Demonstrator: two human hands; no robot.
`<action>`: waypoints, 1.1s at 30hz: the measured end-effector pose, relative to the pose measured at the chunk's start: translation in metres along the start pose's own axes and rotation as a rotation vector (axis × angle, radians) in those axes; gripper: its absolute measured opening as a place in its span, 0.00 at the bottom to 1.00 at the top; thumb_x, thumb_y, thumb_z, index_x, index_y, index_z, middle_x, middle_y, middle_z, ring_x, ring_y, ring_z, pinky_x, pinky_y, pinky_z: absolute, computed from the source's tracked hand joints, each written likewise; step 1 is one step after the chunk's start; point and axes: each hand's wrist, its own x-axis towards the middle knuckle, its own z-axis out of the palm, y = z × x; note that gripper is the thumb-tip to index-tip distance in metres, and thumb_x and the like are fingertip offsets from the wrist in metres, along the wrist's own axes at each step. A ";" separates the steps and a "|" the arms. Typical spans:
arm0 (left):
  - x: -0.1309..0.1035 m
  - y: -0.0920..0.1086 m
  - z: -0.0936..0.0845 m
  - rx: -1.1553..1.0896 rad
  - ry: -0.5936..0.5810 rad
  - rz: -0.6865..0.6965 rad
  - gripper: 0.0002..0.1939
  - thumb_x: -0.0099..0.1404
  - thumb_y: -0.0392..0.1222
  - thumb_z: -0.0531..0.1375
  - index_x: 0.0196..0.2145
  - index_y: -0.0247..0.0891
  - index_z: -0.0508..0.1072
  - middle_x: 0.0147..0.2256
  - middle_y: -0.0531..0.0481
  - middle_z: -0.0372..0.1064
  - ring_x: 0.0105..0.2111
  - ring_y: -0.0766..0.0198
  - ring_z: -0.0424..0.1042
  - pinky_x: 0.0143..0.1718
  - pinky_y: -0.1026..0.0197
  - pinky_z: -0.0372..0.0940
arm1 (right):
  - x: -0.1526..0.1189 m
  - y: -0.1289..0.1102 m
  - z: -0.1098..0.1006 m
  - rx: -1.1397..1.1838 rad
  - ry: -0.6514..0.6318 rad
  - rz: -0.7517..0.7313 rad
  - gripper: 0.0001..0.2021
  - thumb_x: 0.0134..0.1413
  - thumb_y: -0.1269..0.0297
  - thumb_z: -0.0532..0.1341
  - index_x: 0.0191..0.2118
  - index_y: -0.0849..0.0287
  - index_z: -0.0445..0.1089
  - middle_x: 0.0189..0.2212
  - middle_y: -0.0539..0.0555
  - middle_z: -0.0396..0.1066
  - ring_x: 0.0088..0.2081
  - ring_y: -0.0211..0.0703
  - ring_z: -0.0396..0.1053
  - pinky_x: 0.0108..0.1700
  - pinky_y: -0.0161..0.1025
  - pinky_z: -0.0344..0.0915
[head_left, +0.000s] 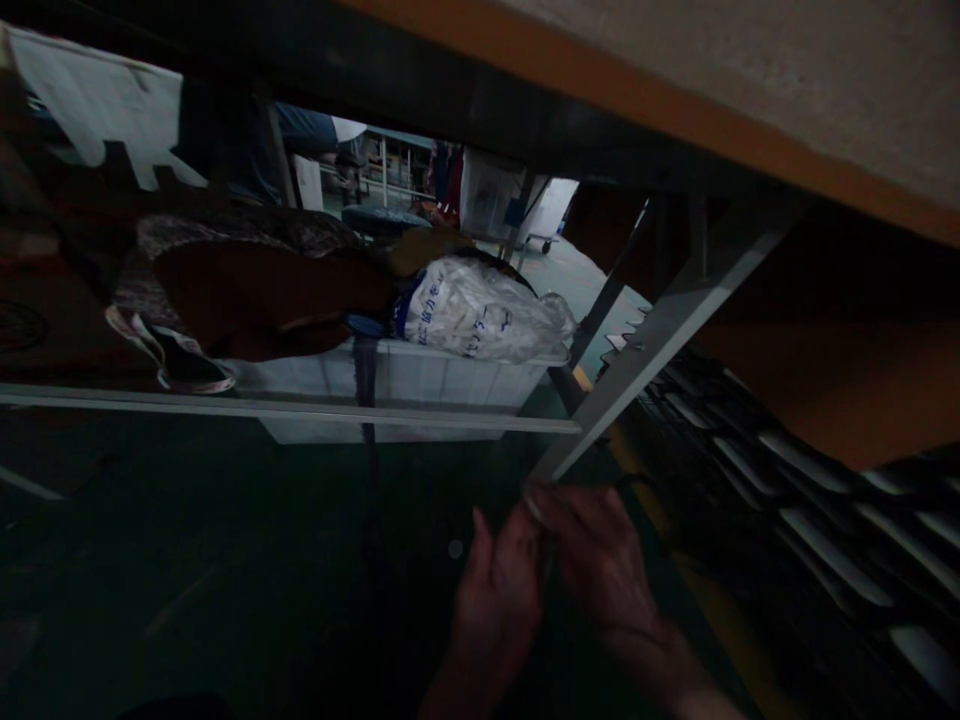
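Low under a table, my left hand [496,580] and my right hand [600,555] are close together at the lower end of a pale metal table leg [626,375]. My right hand's fingers pinch together near the foot of the leg; what is between them is too dark and small to name. Curled fingers and a raised thumb show on my left hand, just beside the right. Anything in its grasp is hidden. The leg's foot is covered by the hands.
Behind a metal crossbar [420,412] stands a white plastic bin [457,385], with dark brown cloth [270,295] and a printed clear plastic bag [480,310] on top. The tabletop edge [600,110] hangs overhead. Dark slatted racks [810,500] lie right, past a yellow floor line [675,555].
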 end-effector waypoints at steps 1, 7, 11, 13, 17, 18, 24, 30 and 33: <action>0.000 -0.001 0.000 0.006 0.001 -0.007 0.30 0.66 0.58 0.44 0.52 0.32 0.67 0.57 0.42 0.56 0.61 0.55 0.46 0.62 0.52 0.37 | 0.000 0.000 0.001 -0.021 0.010 0.016 0.13 0.61 0.72 0.49 0.47 0.62 0.67 0.35 0.55 0.72 0.33 0.40 0.66 0.35 0.39 0.57; -0.001 0.001 0.002 0.002 0.033 0.003 0.33 0.68 0.57 0.38 0.53 0.30 0.66 0.55 0.38 0.59 0.60 0.54 0.49 0.62 0.50 0.39 | 0.000 0.001 0.007 0.000 0.007 0.006 0.13 0.61 0.71 0.49 0.46 0.61 0.68 0.34 0.54 0.72 0.34 0.40 0.67 0.36 0.40 0.56; 0.000 0.004 0.002 -0.027 0.038 0.006 0.31 0.68 0.55 0.39 0.52 0.29 0.68 0.54 0.38 0.60 0.59 0.54 0.52 0.62 0.51 0.40 | 0.000 -0.002 0.006 0.017 0.020 0.005 0.13 0.62 0.71 0.49 0.47 0.62 0.67 0.33 0.55 0.72 0.32 0.40 0.66 0.34 0.40 0.56; 0.001 0.004 0.001 -0.062 0.038 0.020 0.30 0.68 0.54 0.41 0.51 0.29 0.69 0.54 0.39 0.60 0.60 0.54 0.50 0.62 0.52 0.39 | 0.000 -0.004 0.006 0.049 0.009 -0.025 0.13 0.62 0.70 0.48 0.47 0.62 0.67 0.32 0.54 0.72 0.33 0.39 0.66 0.35 0.40 0.55; 0.001 0.002 0.000 -0.075 0.010 -0.036 0.28 0.67 0.55 0.45 0.53 0.31 0.66 0.57 0.40 0.56 0.61 0.54 0.47 0.62 0.51 0.40 | -0.002 -0.002 0.007 -0.023 0.014 0.034 0.13 0.62 0.71 0.48 0.47 0.62 0.67 0.36 0.56 0.72 0.36 0.41 0.67 0.36 0.40 0.55; 0.000 0.002 0.000 -0.075 0.009 -0.037 0.28 0.66 0.55 0.47 0.53 0.32 0.67 0.56 0.40 0.56 0.61 0.53 0.47 0.62 0.51 0.40 | -0.002 -0.001 0.008 -0.024 0.011 0.026 0.13 0.62 0.71 0.48 0.47 0.62 0.67 0.36 0.56 0.72 0.36 0.41 0.66 0.36 0.40 0.55; 0.000 0.001 0.000 -0.083 -0.025 -0.032 0.27 0.66 0.54 0.46 0.53 0.33 0.66 0.57 0.42 0.55 0.61 0.55 0.45 0.62 0.52 0.38 | -0.004 0.001 0.009 -0.036 -0.004 0.024 0.13 0.62 0.71 0.48 0.47 0.62 0.67 0.35 0.55 0.71 0.34 0.41 0.66 0.36 0.40 0.55; -0.001 0.001 -0.003 -0.002 0.044 -0.003 0.30 0.68 0.56 0.40 0.52 0.32 0.68 0.56 0.40 0.58 0.60 0.53 0.48 0.62 0.49 0.38 | -0.003 -0.001 0.011 -0.023 0.030 -0.010 0.13 0.62 0.71 0.48 0.46 0.62 0.68 0.33 0.54 0.71 0.33 0.40 0.66 0.37 0.40 0.54; -0.002 0.000 -0.002 0.018 0.041 -0.033 0.31 0.68 0.56 0.40 0.53 0.29 0.66 0.55 0.37 0.57 0.61 0.53 0.47 0.62 0.48 0.38 | -0.003 0.000 0.010 -0.057 0.029 0.019 0.13 0.61 0.72 0.49 0.46 0.63 0.67 0.34 0.56 0.71 0.34 0.40 0.66 0.36 0.40 0.54</action>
